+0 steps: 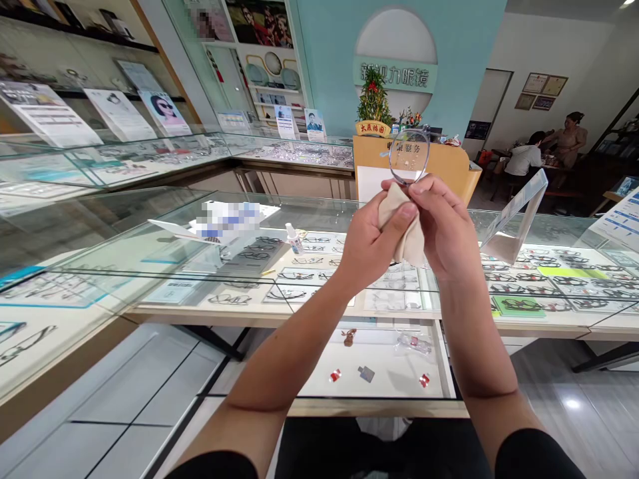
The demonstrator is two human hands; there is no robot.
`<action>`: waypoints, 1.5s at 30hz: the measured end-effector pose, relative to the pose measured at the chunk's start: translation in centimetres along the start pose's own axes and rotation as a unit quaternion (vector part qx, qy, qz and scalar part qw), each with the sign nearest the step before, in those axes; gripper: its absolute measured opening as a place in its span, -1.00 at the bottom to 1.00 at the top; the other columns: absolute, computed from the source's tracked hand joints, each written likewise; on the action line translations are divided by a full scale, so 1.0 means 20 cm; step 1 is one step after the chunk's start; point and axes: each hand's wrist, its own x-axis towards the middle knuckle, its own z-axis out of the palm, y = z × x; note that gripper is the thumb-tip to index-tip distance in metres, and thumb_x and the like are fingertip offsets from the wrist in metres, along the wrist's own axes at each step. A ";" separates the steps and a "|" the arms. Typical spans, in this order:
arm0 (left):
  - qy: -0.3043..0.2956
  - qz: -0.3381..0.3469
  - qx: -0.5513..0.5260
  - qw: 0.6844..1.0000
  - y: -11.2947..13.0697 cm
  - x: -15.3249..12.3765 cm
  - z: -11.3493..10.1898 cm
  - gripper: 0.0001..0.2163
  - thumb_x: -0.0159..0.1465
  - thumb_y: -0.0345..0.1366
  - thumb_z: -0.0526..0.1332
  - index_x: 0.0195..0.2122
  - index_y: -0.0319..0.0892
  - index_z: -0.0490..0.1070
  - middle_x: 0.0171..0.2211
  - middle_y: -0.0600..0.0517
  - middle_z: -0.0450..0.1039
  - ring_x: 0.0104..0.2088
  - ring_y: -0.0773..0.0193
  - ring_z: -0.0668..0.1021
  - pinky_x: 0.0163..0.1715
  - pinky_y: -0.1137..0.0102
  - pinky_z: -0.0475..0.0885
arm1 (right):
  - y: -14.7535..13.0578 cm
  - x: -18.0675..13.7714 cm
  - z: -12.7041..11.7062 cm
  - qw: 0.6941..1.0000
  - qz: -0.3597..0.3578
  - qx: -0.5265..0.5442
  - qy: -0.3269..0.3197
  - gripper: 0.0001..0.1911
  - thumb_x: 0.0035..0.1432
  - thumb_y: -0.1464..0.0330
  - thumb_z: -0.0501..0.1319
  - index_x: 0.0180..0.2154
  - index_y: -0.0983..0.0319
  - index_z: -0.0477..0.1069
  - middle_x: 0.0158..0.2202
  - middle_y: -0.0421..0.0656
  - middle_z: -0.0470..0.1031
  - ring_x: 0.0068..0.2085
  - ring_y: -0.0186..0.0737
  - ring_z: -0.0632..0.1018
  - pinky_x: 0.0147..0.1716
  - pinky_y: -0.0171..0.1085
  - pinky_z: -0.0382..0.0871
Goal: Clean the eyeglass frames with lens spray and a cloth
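Observation:
Both hands are raised over the glass counter, close together. A pair of eyeglasses (428, 154) is held up on end, one round lens topmost with droplets or specks on it. My right hand (449, 229) is closed, pinching the eyeglasses low on the frame. A cream cleaning cloth (413, 243) is bunched in my left hand (372, 238), whose thumb presses on it. The cloth touches the lower part of the eyeglasses and hides the other lens. On the counter, left of my hands, stands a small white spray bottle (294, 241).
Under the glass counter (150, 249) lie rows of spectacle frames. Below it an open drawer (399, 382) holds small packets. An acrylic sign stand (516, 219) stands right of my hands; papers (229, 223) lie left. Two people (524, 159) are at a table far right.

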 end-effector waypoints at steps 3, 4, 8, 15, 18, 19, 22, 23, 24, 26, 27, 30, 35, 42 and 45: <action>0.023 0.009 0.018 1.000 0.01 0.00 0.00 -0.44 0.41 0.32 0.26 -0.08 -0.16 0.55 -0.31 0.00 0.53 -0.16 0.09 0.62 -0.23 0.32 0.51 | 0.00 -0.01 0.01 1.000 -0.007 -0.019 0.008 -0.70 0.24 0.10 0.47 -0.33 0.08 0.46 -0.24 -0.27 0.59 -0.10 -0.23 0.63 -0.10 -0.27 0.59; 0.012 0.005 0.023 1.000 0.01 0.01 -0.02 -0.44 0.41 0.32 0.26 -0.10 -0.16 0.55 -0.32 0.00 0.53 -0.16 0.10 0.62 -0.25 0.33 0.51 | 0.01 -0.01 0.01 1.000 -0.010 -0.025 0.011 -0.70 0.23 0.08 0.48 -0.33 0.08 0.46 -0.24 -0.27 0.59 -0.12 -0.23 0.63 -0.14 -0.28 0.59; -0.061 -0.052 0.019 0.997 -0.01 0.05 -0.17 -0.46 0.38 0.30 0.31 -0.24 -0.17 0.54 -0.38 0.01 0.50 -0.23 0.14 0.64 -0.33 0.35 0.51 | 0.03 0.00 -0.02 0.999 -0.011 -0.030 0.004 -0.67 0.19 0.06 0.53 -0.30 0.09 0.49 -0.24 -0.26 0.58 -0.10 -0.22 0.63 -0.16 -0.27 0.57; -0.029 -0.101 -0.007 0.994 -0.05 0.10 -0.32 -0.47 0.32 0.31 0.37 -0.21 -0.13 0.60 -0.37 -0.01 0.60 -0.20 0.10 0.71 -0.29 0.32 0.59 | 0.03 0.03 -0.08 0.998 -0.030 -0.063 -0.003 -0.71 0.20 0.15 0.55 -0.34 0.12 0.52 -0.06 -0.20 0.62 0.11 -0.15 0.59 0.07 -0.18 0.53; 0.004 -0.097 -0.014 0.995 -0.05 0.10 -0.31 -0.44 0.33 0.35 0.34 -0.18 -0.14 0.61 -0.36 -0.02 0.61 -0.17 0.10 0.73 -0.25 0.31 0.63 | 0.01 0.03 -0.12 0.994 -0.032 -0.098 -0.036 -0.68 0.14 0.15 0.60 -0.37 0.13 0.54 0.00 -0.16 0.61 0.13 -0.12 0.56 0.07 -0.16 0.51; 0.011 -0.092 -0.017 0.996 -0.04 0.11 -0.31 -0.42 0.33 0.36 0.33 -0.17 -0.15 0.61 -0.35 -0.02 0.61 -0.16 0.10 0.74 -0.23 0.31 0.64 | 0.01 0.03 -0.13 0.991 -0.033 -0.114 -0.055 -0.68 0.14 0.13 0.60 -0.37 0.13 0.55 0.01 -0.14 0.60 0.13 -0.10 0.56 0.06 -0.15 0.50; 0.018 -0.077 -0.023 0.997 -0.03 0.11 -0.31 -0.38 0.34 0.39 0.29 -0.17 -0.17 0.60 -0.34 -0.04 0.62 -0.16 0.09 0.74 -0.23 0.29 0.66 | 0.01 0.03 -0.15 0.977 -0.043 -0.165 -0.127 -0.66 0.21 0.06 0.54 -0.35 0.13 0.57 -0.09 -0.13 0.56 0.00 -0.13 0.54 -0.02 -0.16 0.47; 0.014 -0.072 -0.022 0.997 -0.03 0.11 -0.31 -0.38 0.34 0.39 0.29 -0.18 -0.16 0.60 -0.35 -0.03 0.61 -0.18 0.09 0.74 -0.25 0.29 0.66 | 0.02 0.03 -0.15 0.973 -0.043 -0.176 -0.146 -0.65 0.24 0.03 0.52 -0.34 0.14 0.57 -0.15 -0.15 0.54 -0.07 -0.17 0.52 -0.06 -0.18 0.44; 0.006 -0.068 -0.018 0.997 -0.03 0.12 -0.32 -0.39 0.32 0.39 0.31 -0.18 -0.16 0.59 -0.36 -0.03 0.61 -0.20 0.09 0.73 -0.27 0.29 0.66 | 0.02 0.04 -0.15 0.970 -0.040 -0.179 -0.159 -0.62 0.25 0.01 0.50 -0.33 0.15 0.56 -0.21 -0.17 0.51 -0.15 -0.21 0.49 -0.12 -0.20 0.41; -0.017 -0.059 -0.003 0.998 -0.03 0.12 -0.33 -0.41 0.27 0.37 0.38 -0.20 -0.14 0.59 -0.38 0.00 0.60 -0.26 0.12 0.71 -0.32 0.31 0.64 | 0.03 0.04 -0.15 0.969 -0.021 -0.175 -0.172 -0.58 0.27 -0.03 0.48 -0.32 0.16 0.51 -0.32 -0.22 0.44 -0.28 -0.28 0.39 -0.25 -0.24 0.31; -0.029 -0.054 0.006 0.998 -0.02 0.12 -0.34 -0.42 0.24 0.36 0.41 -0.21 -0.14 0.59 -0.39 0.01 0.59 -0.29 0.14 0.70 -0.34 0.32 0.63 | 0.04 0.04 -0.15 0.970 -0.008 -0.169 -0.173 -0.56 0.28 -0.05 0.47 -0.31 0.16 0.49 -0.36 -0.25 0.40 -0.33 -0.30 0.34 -0.32 -0.25 0.25; -0.069 -0.043 0.017 0.997 -0.01 0.13 -0.34 -0.43 0.16 0.29 0.52 -0.18 -0.15 0.60 -0.36 0.02 0.60 -0.32 0.17 0.67 -0.37 0.35 0.60 | 0.04 0.03 -0.14 0.973 0.028 -0.152 -0.173 -0.52 0.27 -0.10 0.46 -0.29 0.15 0.46 -0.42 -0.29 0.31 -0.40 -0.33 0.23 -0.43 -0.27 0.08; -0.067 -0.004 0.024 0.997 0.01 0.13 -0.29 -0.45 0.03 0.12 0.65 -0.15 -0.15 0.61 -0.33 0.02 0.63 -0.31 0.19 0.65 -0.37 0.39 0.57 | 0.02 0.02 -0.13 0.972 0.032 -0.152 -0.176 -0.43 0.22 -0.19 0.44 -0.31 0.17 0.45 -0.44 -0.31 0.23 -0.41 -0.36 0.17 -0.44 -0.28 0.02; 0.068 0.061 0.047 0.995 -0.02 0.12 -0.20 -0.50 0.16 0.23 0.54 -0.33 -0.13 0.53 -0.49 0.09 0.46 -0.47 0.32 0.51 -0.51 0.44 0.44 | 0.07 0.02 -0.07 0.972 0.018 -0.149 -0.182 -0.38 0.21 -0.24 0.41 -0.32 0.18 0.43 -0.43 -0.30 0.26 -0.38 -0.35 0.22 -0.40 -0.28 0.09; 0.086 0.054 0.052 0.993 -0.03 0.13 -0.22 -0.46 0.24 0.31 0.45 -0.37 -0.12 0.50 -0.52 0.08 0.43 -0.46 0.30 0.52 -0.52 0.42 0.43 | 0.08 0.02 -0.07 0.974 0.027 -0.139 -0.175 -0.38 0.19 -0.24 0.43 -0.32 0.17 0.41 -0.44 -0.31 0.25 -0.39 -0.35 0.20 -0.41 -0.29 0.08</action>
